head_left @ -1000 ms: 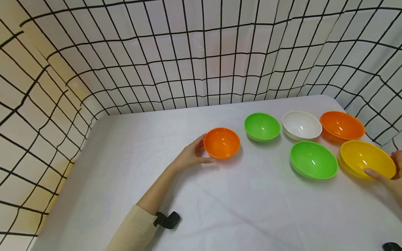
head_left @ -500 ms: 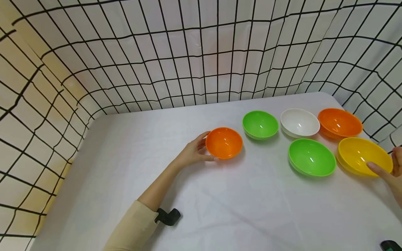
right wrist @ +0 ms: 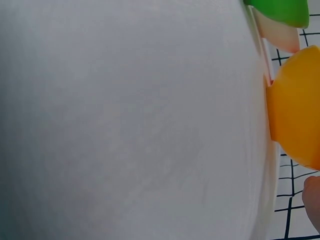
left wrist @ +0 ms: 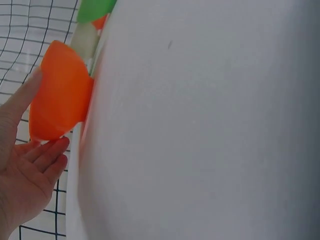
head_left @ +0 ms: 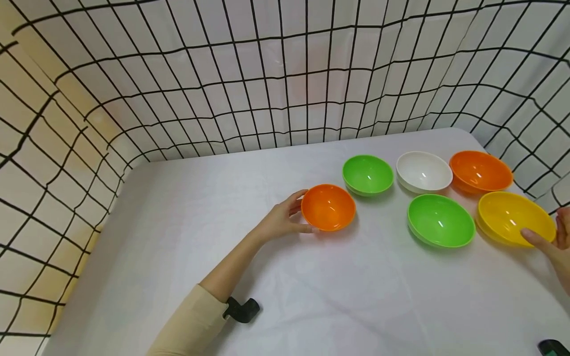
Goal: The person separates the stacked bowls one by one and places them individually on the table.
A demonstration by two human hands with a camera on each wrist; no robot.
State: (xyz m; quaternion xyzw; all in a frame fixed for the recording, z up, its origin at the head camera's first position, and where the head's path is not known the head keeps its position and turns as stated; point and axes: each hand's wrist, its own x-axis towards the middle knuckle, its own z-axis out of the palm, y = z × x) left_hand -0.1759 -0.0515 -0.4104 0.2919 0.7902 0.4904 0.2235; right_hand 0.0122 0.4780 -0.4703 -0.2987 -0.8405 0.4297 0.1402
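My left hand holds the small orange bowl from its left side in the head view. Its thumb lies at the near edge, the fingers at the far left edge. In the left wrist view the bowl sits on its foot on the table, between thumb and fingers. At the right edge of the head view, my right hand is beside the large yellow bowl, thumb overlapping its near rim and fingers spread on the right. The right wrist view shows a gap between a digit and the yellow bowl.
To the right of the orange bowl stand a small green bowl, a white bowl, a large orange bowl and a large green bowl. A black wire grid rises behind the white-covered table.
My left hand has slid the small orange bowl to the right and slightly nearer. My right hand has stayed beside the yellow bowl. The head view has shifted a little.
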